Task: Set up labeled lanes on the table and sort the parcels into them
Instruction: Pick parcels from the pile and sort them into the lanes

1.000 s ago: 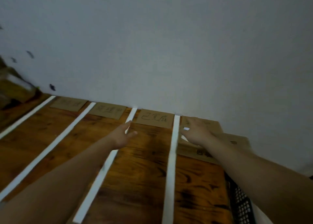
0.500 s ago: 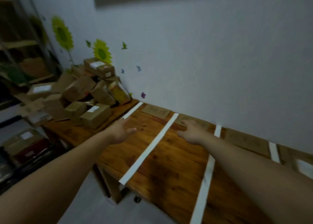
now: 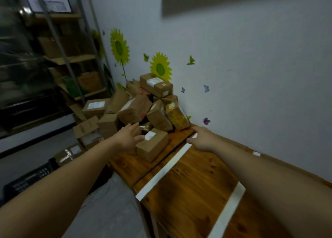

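Brown cardboard made up the nearest parcel [image 3: 152, 147], a small box with a white label [image 3: 150, 135] on top. It sat on the wooden table [image 3: 188, 187] at its left end, just in front of a heaped pile of parcels [image 3: 142, 110] stacked against the wall. One parcel in the pile had a yellow printed wrap [image 3: 177, 118], and another with a white label [image 3: 156, 85] lay on top.

The left hand [image 3: 129, 138] reached to the near box's left side with fingers spread and straight, its grip released. Whether it touched the cardboard could not be told. The right hand [image 3: 203, 138] hung over the far end of a white tape strip [image 3: 167, 167], fingers extended, its grip also released and holding nothing.

That strip ran across the table just right of the near box, and a second tape strip [image 3: 228, 207] lay further right.

Sunflower stickers [image 3: 159, 68] and small butterflies [image 3: 206, 88] marked the white wall [image 3: 251, 58]. More boxes [image 3: 86, 128] sat low at the left beyond the table, beside a metal shelf rack [image 3: 71, 58] and a black crate [image 3: 27, 180].
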